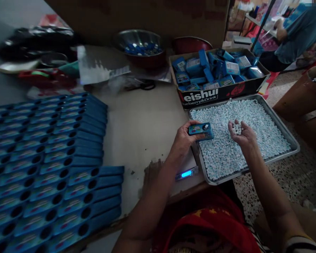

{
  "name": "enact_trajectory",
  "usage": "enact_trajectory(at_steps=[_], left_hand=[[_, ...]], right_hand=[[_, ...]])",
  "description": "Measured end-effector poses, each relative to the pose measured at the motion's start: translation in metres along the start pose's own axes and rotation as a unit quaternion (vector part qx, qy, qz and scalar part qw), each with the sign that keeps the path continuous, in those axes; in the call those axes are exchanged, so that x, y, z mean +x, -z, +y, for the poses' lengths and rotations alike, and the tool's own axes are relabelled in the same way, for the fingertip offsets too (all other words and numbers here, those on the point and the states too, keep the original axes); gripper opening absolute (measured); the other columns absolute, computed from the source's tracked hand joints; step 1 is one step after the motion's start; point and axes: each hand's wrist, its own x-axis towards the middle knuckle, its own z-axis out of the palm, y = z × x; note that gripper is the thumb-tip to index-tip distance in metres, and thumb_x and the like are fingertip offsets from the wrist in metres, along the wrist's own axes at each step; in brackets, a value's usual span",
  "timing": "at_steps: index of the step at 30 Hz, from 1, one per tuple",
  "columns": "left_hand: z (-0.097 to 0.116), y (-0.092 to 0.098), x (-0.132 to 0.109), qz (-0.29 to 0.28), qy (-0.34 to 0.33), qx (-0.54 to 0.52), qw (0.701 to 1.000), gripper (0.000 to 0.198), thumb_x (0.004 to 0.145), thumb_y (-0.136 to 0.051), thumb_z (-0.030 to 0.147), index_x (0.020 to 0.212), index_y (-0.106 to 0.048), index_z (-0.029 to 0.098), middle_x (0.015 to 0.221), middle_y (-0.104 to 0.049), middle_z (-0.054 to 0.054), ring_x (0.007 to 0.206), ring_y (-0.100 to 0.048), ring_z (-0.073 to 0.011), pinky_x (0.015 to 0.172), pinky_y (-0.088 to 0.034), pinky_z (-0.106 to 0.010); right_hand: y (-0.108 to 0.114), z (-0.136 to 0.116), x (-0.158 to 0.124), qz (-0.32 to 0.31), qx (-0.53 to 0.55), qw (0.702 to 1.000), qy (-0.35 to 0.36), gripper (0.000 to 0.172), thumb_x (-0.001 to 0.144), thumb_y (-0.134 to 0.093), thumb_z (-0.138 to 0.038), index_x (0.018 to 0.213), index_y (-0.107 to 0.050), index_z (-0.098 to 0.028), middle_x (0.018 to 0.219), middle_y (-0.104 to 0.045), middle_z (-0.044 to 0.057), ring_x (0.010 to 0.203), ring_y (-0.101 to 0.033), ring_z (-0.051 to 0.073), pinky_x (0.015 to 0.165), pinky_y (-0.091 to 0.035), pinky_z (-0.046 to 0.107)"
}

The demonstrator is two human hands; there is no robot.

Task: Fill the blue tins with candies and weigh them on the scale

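Observation:
My left hand (pixel 183 138) grips a small blue candy box (pixel 201 130) with a round hole in its top, held over the left edge of a metal tray (pixel 292 140). Pale blue and white candies (pixel 263 126) fill the tray. Palm up above them, my right hand (pixel 242 134) is cupped round a small heap of the same candies. The two hands are a short distance apart, the box between them.
Rows of flat blue boxes (pixel 50 165) with round holes cover the table's left side. A cardboard carton (pixel 218 75) of blue boxes stands behind the tray. A metal bowl (pixel 140 45) sits at the back. A glowing blue device (pixel 186 173) lies near the table edge. Another person (pixel 297 31) sits far right.

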Motion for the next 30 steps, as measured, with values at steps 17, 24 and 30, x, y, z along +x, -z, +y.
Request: enact_trajectory(at_steps=[17,24,30], left_hand=[[-0.026,0.073,-0.113,0.103,0.037,0.142,0.984,0.049,0.069,-0.095,0.034,0.114,-0.076,0.026,0.099,-0.081,-0.002,0.091,-0.076,-0.0224,0.086,-0.061,-0.033],[-0.028,0.092,-0.131,0.149,-0.054,0.075,0.984,0.084,0.06,-0.099,0.036,0.137,-0.066,0.026,0.134,-0.074,-0.01,0.134,-0.066,-0.0303,0.118,-0.05,-0.047],[-0.024,0.129,-0.163,0.277,-0.029,0.088,0.957,0.058,0.071,-0.09,0.043,0.122,-0.071,0.022,0.119,-0.075,-0.01,0.113,-0.072,-0.0251,0.109,-0.057,-0.045]], right_hand=[[-0.01,0.024,-0.027,-0.09,-0.182,0.979,-0.011,0.015,0.102,-0.054,-0.016,0.09,-0.061,-0.021,0.074,-0.067,-0.001,0.055,-0.06,0.009,0.046,-0.051,0.017],[0.003,0.024,-0.021,-0.082,-0.324,0.942,0.009,0.011,0.091,-0.072,-0.014,0.086,-0.064,-0.019,0.056,-0.058,-0.006,0.041,-0.047,0.005,0.041,-0.04,0.015],[0.008,0.016,-0.025,-0.135,-0.411,0.899,0.061,0.026,0.074,-0.087,-0.017,0.092,-0.07,-0.022,0.077,-0.074,-0.002,0.07,-0.071,0.014,0.075,-0.065,0.031]])
